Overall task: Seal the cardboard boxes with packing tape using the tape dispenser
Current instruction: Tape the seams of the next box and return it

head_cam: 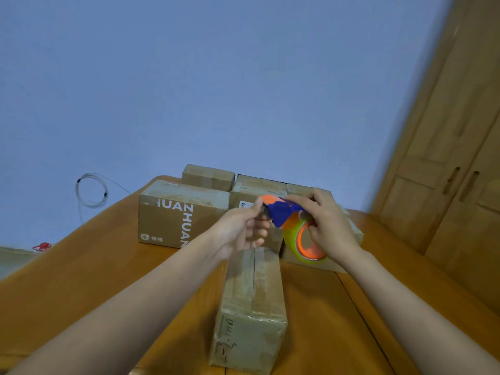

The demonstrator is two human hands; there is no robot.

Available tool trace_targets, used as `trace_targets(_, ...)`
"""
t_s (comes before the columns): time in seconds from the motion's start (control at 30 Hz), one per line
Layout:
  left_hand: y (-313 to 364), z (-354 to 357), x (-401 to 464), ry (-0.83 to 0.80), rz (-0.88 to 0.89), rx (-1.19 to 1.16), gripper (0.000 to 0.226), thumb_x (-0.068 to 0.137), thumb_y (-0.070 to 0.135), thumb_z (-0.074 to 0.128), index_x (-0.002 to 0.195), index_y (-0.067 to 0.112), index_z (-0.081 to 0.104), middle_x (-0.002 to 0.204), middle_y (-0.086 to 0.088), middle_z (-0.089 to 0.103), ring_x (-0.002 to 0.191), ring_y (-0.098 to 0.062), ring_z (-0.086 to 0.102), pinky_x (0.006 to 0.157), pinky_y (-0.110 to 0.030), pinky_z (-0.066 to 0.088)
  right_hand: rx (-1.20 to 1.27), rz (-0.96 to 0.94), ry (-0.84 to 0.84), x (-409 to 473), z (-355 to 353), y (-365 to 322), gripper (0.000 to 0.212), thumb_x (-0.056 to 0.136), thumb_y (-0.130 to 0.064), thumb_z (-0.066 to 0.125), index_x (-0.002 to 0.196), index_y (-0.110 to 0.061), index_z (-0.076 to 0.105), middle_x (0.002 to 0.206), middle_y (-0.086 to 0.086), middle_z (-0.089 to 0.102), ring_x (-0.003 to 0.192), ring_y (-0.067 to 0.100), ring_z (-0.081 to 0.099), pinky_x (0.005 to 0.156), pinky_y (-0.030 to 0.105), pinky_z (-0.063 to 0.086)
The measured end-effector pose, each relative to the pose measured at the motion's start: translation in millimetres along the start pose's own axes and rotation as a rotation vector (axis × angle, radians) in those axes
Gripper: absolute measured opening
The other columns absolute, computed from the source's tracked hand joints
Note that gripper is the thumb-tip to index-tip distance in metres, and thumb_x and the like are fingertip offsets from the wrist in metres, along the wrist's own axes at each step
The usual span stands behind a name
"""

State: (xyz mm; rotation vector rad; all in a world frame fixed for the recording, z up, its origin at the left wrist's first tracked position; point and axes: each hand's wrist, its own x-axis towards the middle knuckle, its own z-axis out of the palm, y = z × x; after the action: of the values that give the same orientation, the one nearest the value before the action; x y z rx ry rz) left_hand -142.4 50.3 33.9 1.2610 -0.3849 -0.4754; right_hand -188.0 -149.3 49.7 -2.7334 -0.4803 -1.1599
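Both hands up over the long box (pixel 253 301): right hand (pixel 328 226) gripping the tape dispenser (pixel 290 220), left hand (pixel 243 231) pinching its front end — nose toward ten o'clock, roll toward four. Long box running six to twelve, flaps closed, contents hidden.

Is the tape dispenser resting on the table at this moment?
No, both hands hold the tape dispenser in the air above the long box.

The near box (pixel 250 315) runs off the bottom edge, its far end hidden behind the left hand (pixel 243 234). The right hand (pixel 327 226) covers part of the dispenser (pixel 286 212). Tape under the left fingers is perhaps pinched; too blurred to tell.
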Motion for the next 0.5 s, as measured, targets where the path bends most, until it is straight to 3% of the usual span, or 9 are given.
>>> trace_targets(0.13, -5, -7, 1, -0.049, 0.009, 0.019, 0.021, 0.096, 0.029, 0.054, 0.085, 0.013, 0.061, 0.069, 0.003, 0.059, 0.061, -0.009, 0.053, 0.060, -0.023, 0.047, -0.017, 0.009, 0.008, 1, 0, 2, 0.076, 0.064, 0.021, 0.052, 0.125, -0.022, 0.061, 0.096, 0.005, 0.053, 0.090, 0.015, 0.040, 0.060, 0.038, 0.047)
trace_targets(0.27, -6, -11, 1, -0.130, -0.037, -0.014, 0.021, 0.097, 0.026, 0.051, 0.086, 0.012, 0.063, 0.072, 0.002, 0.064, 0.063, -0.009, 0.058, 0.062, -0.024, 0.051, -0.035, -0.021, -0.017, 3, -4, 5, 0.070, 0.069, 0.014, 0.048, 0.126, -0.024, 0.061, 0.099, 0.004, 0.054, 0.091, 0.020, 0.045, 0.061, 0.032, 0.041)
trace_targets(0.4, 2, -12, 5, -0.160, -0.092, -0.098, 0.035, 0.096, 0.034, 0.043, 0.086, 0.008, 0.064, 0.075, -0.004, 0.063, 0.063, -0.014, 0.060, 0.060, -0.028, 0.053, -0.023, -0.003, -0.071, 4, -8, 11, 0.073, 0.073, 0.013, 0.050, 0.135, -0.026, 0.053, 0.113, 0.007, 0.058, 0.100, 0.028, 0.052, 0.071, 0.037, 0.047)
trace_targets(0.5, 6, -10, 9, -0.115, -0.082, -0.041, 0.031, 0.094, 0.038, 0.052, 0.085, 0.011, 0.065, 0.073, 0.000, 0.062, 0.063, -0.011, 0.060, 0.061, -0.027, 0.053, -0.025, 0.010, -0.112, 6, -10, 15, 0.075, 0.078, 0.008, 0.050, 0.141, -0.032, 0.044, 0.121, 0.005, 0.061, 0.106, 0.028, 0.055, 0.077, 0.042, 0.051)
